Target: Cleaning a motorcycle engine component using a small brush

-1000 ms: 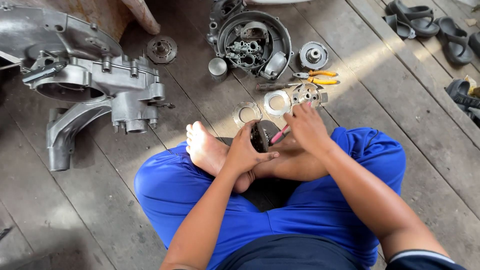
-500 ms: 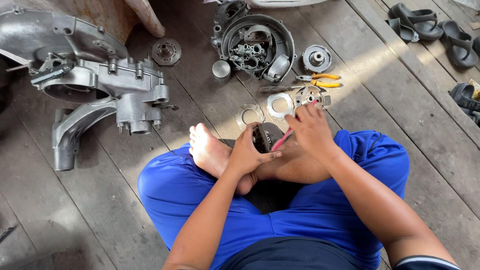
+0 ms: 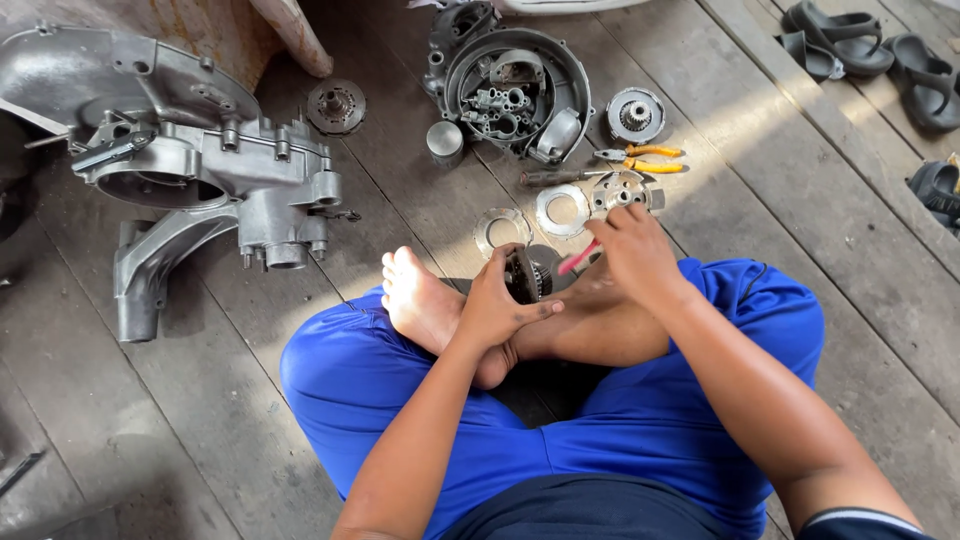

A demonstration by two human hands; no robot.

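I sit cross-legged in blue trousers on a wooden plank floor. My left hand (image 3: 500, 300) grips a dark round toothed metal part (image 3: 527, 274) held on edge over my bare foot (image 3: 420, 300). My right hand (image 3: 635, 255) holds a red-handled tool (image 3: 578, 259) whose tip points into that part. Just beyond my hands lie a flat metal ring (image 3: 563, 209), a second perforated disc (image 3: 499, 230) and a spoked metal plate (image 3: 624, 190).
A large grey engine casing (image 3: 190, 170) lies at the left. A round housing full of small parts (image 3: 515, 85) sits at the top middle, beside a small gear hub (image 3: 635, 115), yellow-handled pliers (image 3: 645, 158), a metal cup (image 3: 445, 140) and a clutch disc (image 3: 336, 106). Dark sandals (image 3: 870, 55) lie top right.
The view has shifted slightly, so the floor parts sit a little lower and to the right. My hands stay on the toothed part and the red-handled tool in the same place.
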